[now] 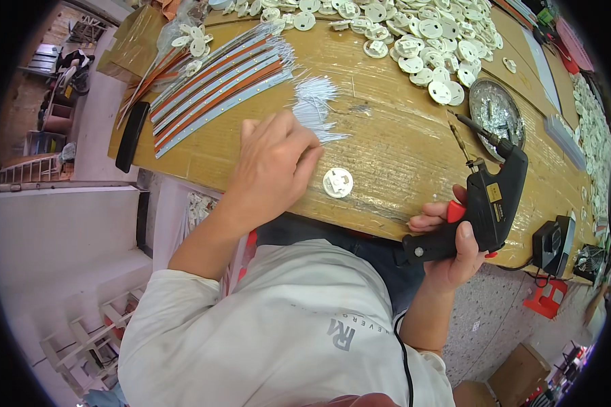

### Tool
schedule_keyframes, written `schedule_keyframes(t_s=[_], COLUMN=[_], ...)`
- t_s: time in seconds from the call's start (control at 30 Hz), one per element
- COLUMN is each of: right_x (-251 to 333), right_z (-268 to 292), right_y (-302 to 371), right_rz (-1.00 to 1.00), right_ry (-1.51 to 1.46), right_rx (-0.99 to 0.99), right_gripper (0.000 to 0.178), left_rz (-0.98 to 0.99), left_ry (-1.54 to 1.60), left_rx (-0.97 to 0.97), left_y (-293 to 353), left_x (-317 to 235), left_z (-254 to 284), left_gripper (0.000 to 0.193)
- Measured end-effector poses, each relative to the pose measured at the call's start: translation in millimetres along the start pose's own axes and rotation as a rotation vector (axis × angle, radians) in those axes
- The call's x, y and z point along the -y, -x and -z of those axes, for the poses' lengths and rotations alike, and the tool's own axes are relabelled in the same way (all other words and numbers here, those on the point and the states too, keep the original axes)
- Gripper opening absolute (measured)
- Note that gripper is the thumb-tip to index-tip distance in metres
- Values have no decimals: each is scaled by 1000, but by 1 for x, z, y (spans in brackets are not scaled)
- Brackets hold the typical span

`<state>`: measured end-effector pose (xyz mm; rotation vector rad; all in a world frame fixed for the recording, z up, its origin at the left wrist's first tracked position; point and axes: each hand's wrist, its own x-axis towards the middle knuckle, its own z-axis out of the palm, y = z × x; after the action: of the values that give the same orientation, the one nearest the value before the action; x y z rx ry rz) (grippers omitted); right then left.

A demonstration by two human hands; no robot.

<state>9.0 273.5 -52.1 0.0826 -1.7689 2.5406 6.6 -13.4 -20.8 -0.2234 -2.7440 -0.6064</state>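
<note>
My right hand (458, 251) is wrapped round the grip of a black soldering gun (497, 197) with a red trigger. Its tip points away from me, beside a round metal dish (485, 102) holding bits of solder. Over the table my left hand (278, 159) is curled closed, its fingertips turned down and hidden. Just beyond it lies a bundle of thin white wires (312, 112); whether the fingers hold any does not show. A single round white plastic disc (337, 182) with cut-outs lies on the table between my hands, touched by neither.
LED strips (220, 95), white and orange, lie at the left beside a black bar-shaped object (132, 137). A heap of white discs (428, 47) covers the far side. Black boxy devices (553, 244) sit at the right edge. A cardboard box (130, 44) stands far left.
</note>
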Motion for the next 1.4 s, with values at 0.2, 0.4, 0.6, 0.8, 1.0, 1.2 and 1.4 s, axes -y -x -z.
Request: schedule_keyframes(t_s=[0.2, 0.4, 0.6, 0.8, 1.0, 1.2, 1.4], right_x=[0, -1, 8, 10, 13, 13, 11], right_z=[1, 5, -2, 15, -5, -11, -10], right_y=[0, 2, 11, 29, 16, 15, 13], right_rz=[6, 21, -57, -96, 12, 39, 102], right_ry=[13, -3, 50, 270, 506, 584, 627], right_rx=[18, 32, 21, 277, 340, 356, 400], right_gripper=[63, 63, 64, 70, 29, 35, 39], left_rz=[-18, -73, -68, 33, 46, 18, 5], left_ry=[-55, -28, 388, 412, 383, 381, 372], left_rx=[26, -51, -80, -36, -82, -123, -128], left_y=[-5, -1, 21, 31, 33, 33, 32], left_x=[-1, -4, -4, -4, -3, -1, 0], left_z=[-5, 0, 0, -5, -14, -21, -22], left_gripper=[7, 8, 11, 12, 13, 16, 18])
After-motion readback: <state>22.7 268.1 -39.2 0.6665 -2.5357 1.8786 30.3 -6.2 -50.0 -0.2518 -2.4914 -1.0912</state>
